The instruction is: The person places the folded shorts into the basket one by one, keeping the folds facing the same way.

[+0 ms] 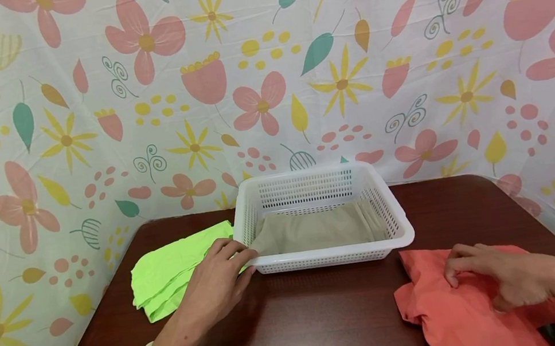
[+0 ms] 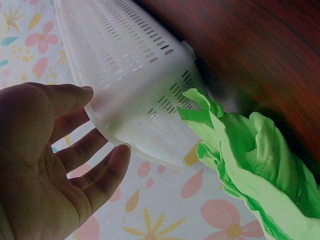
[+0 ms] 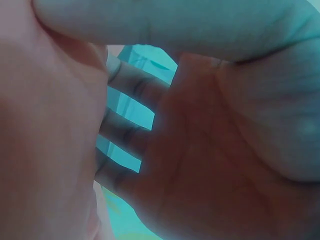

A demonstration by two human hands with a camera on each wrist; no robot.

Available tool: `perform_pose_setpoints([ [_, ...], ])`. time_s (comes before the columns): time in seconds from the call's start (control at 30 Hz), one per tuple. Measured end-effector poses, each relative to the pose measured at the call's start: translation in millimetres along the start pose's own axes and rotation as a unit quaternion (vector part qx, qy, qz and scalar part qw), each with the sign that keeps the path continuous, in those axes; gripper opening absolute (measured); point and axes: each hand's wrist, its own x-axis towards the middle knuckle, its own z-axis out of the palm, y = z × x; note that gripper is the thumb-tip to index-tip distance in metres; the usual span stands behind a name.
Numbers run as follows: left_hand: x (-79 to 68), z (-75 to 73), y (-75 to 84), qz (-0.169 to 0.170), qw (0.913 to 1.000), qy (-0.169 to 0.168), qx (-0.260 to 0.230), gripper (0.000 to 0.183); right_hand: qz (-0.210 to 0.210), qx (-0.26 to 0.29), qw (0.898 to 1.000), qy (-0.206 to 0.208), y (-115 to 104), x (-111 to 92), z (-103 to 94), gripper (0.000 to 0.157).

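Observation:
At the near left corner of a white plastic basket (image 1: 319, 255), my left hand (image 1: 219, 275) grips the rim. In the left wrist view the thumb (image 2: 75, 97) lies outside the wall, with the fingers bent around the rim edge. Folded beige cloth (image 1: 315, 229) lies inside the basket. On the right, my right hand (image 1: 498, 273) rests on a folded coral-red cloth (image 1: 445, 314), fingers loosely bent and thumb spread apart from them. The right wrist view shows the fingertips (image 3: 107, 120) against the fabric, with no cloth bunched between them and the thumb.
A folded bright green cloth (image 1: 165, 270) lies left of the basket, partly behind my left hand. Everything stands on a dark reddish-brown table (image 1: 316, 318). A flower-printed fabric backdrop (image 1: 266, 82) rises right behind the table and along both sides.

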Motion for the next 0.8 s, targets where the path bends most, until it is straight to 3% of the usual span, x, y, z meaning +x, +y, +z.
perform_pose_setpoints([
  [0.8, -0.7, 1.0, 0.2, -0.001, 1.0000, 0.002, 0.002, 0.026, 0.027, 0.045, 0.998, -0.038, -5.5, 4.2, 0.4, 0.078],
])
